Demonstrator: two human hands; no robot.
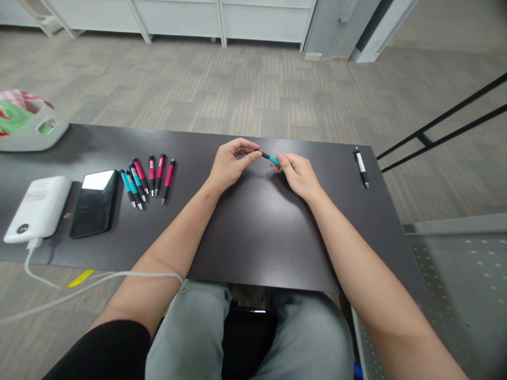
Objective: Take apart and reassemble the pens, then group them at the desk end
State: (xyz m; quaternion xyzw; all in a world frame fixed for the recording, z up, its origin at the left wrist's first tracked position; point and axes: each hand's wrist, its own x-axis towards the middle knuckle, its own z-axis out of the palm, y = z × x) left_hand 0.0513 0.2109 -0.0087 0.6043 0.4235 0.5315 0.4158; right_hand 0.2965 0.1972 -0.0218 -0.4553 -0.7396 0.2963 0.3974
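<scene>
Both my hands hold one teal and black pen [271, 158] above the dark table [257, 232]. My left hand [231, 163] pinches its black end between thumb and fingertips. My right hand [298, 173] grips the teal end with curled fingers. A row of several pens [148, 177], some teal and some pink, lies on the table to the left of my left hand. A single white and black pen [361, 167] lies near the table's right edge, apart from my right hand.
A black phone [95, 201] and a white power bank [37, 208] with a white cable [91, 282] lie at the table's left. A grey case with a coloured cloth [27, 120] sits at the far left. Black rails [443, 132] stand to the right.
</scene>
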